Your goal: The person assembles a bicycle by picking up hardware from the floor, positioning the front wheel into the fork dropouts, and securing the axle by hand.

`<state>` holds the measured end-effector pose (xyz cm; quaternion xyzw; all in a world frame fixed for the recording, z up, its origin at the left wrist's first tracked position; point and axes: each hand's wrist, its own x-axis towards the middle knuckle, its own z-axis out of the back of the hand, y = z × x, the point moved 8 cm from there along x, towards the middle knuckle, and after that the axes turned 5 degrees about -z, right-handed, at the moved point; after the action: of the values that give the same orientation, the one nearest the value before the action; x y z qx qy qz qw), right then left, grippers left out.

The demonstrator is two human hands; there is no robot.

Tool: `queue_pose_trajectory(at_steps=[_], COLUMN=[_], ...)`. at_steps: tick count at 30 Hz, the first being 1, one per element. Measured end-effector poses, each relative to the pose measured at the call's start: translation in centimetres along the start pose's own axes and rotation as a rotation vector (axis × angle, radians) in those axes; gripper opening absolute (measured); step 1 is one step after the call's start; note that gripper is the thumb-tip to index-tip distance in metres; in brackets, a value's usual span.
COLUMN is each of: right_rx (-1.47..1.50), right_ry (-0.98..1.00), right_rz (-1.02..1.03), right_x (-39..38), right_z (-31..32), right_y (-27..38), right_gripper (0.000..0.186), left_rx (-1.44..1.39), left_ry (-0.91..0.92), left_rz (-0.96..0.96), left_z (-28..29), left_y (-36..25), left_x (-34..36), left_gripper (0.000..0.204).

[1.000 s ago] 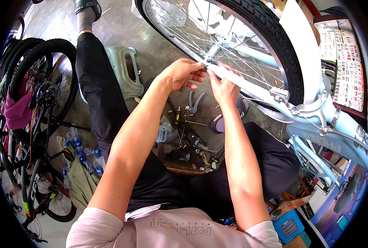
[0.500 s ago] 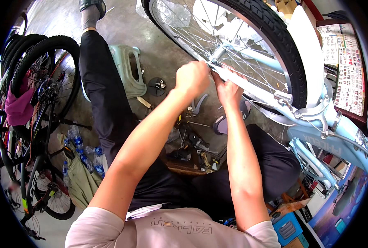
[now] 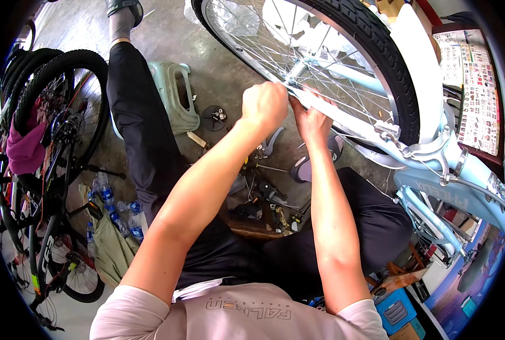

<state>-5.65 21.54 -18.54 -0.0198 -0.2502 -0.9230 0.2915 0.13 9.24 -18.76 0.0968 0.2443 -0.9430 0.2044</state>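
Observation:
A bicycle wheel [image 3: 409, 85] with a black tyre and thin spokes stands in front of me, set in a pale blue fork [image 3: 346, 119]. My left hand [image 3: 265, 106] is closed in a fist beside the wheel's hub [image 3: 299, 69], at the near end of the fork leg. Whatever it grips is hidden inside the fingers. My right hand [image 3: 313, 119] is wrapped round the lower fork leg just right of the fist, its thumb on the near side and fingertips showing beyond. A silver rim brake [image 3: 389, 130] sits farther up the fork.
Below my arms, loose tools and small parts [image 3: 269, 195] lie on the floor. A pale green plastic stool [image 3: 176, 96] stands left of centre, near a dark round dish [image 3: 214, 117] of small parts. Several bicycles [image 3: 54, 170] crowd the left side, with plastic bottles [image 3: 116, 218] near them. A blue box [image 3: 396, 311] sits lower right.

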Motion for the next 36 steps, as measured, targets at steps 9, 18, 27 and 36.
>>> queue_pose_trajectory(at_steps=[9, 18, 27, 36], right_rx=[-0.022, 0.073, 0.031, 0.095], right_ry=[0.003, 0.041, 0.031, 0.078], right_rz=[0.024, 0.016, 0.019, 0.011], right_x=[-0.1, 0.0, 0.2, 0.3], right_z=[-0.9, -0.9, -0.8, -0.8], right_y=[-0.3, -1.0, -0.2, -1.0], right_gripper=[0.042, 0.041, 0.04, 0.04], left_rx=[-1.394, 0.051, -1.526, 0.054], left_ry=[0.426, -0.064, 0.5, -0.112], left_rz=[0.295, -0.016, 0.275, -0.049], left_z=[-4.1, 0.3, -6.1, 0.4], left_y=[3.8, -0.8, 4.7, -0.8], left_x=[-0.1, -0.5, 0.7, -1.0], left_gripper=[0.032, 0.019, 0.031, 0.017])
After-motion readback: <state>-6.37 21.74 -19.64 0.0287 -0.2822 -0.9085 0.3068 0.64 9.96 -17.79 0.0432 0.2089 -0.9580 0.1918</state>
